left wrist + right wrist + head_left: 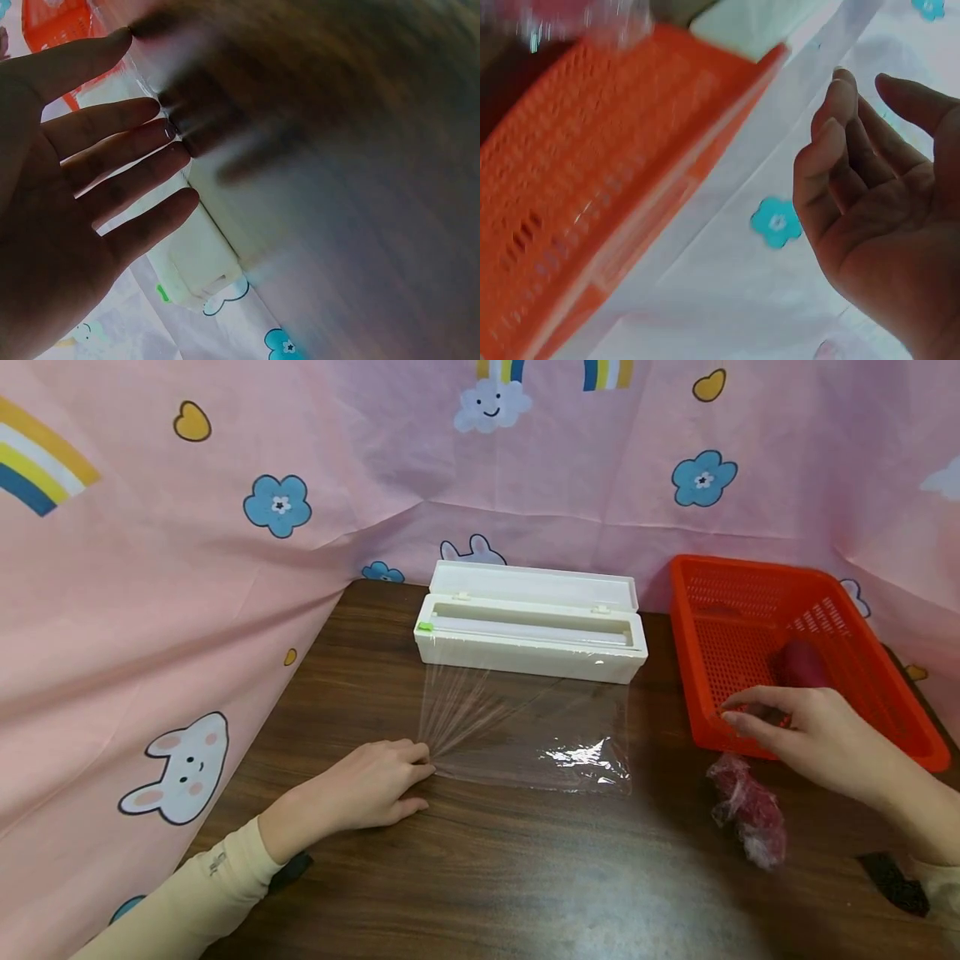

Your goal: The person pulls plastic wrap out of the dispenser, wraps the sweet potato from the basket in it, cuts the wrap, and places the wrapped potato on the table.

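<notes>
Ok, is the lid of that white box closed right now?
No, the lid stands raised at the back of the white box, leaving the roll inside exposed.

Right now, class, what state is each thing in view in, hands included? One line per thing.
White box: lid raised open.
Clear film: pulled out from the box, creased at one corner.
Left hand: fingers touching that corner.
Red basket: upright, holding a dark red object.
Wrapped bundle: lying outside the basket, in crumpled film.
Right hand: raised near the basket, holding nothing visible.
</notes>
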A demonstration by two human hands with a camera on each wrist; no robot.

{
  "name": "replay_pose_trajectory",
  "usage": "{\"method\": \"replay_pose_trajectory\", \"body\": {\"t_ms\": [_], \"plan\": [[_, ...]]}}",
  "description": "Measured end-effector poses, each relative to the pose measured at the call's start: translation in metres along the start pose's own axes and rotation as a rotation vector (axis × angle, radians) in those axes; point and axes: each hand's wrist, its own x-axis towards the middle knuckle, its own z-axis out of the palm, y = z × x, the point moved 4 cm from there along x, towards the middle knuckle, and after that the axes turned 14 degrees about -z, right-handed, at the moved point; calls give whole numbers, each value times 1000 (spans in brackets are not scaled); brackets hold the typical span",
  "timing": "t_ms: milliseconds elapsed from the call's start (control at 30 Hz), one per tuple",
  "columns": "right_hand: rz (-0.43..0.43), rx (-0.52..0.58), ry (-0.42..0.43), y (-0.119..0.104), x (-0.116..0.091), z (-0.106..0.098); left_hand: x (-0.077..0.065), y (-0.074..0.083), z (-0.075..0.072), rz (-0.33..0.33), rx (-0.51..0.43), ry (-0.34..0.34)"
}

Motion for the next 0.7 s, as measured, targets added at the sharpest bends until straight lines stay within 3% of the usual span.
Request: {"method": "replay_pose_trajectory", "body": {"t_ms": [267, 400, 700], "plan": [[141, -56, -41, 62, 26, -26, -1, 2, 1, 0, -3, 6], [155, -113, -50, 92, 41, -38, -2, 3, 1, -2, -2, 6], [227, -171, -78, 134, 60, -54, -5, 4, 2, 0, -5, 23]]}}
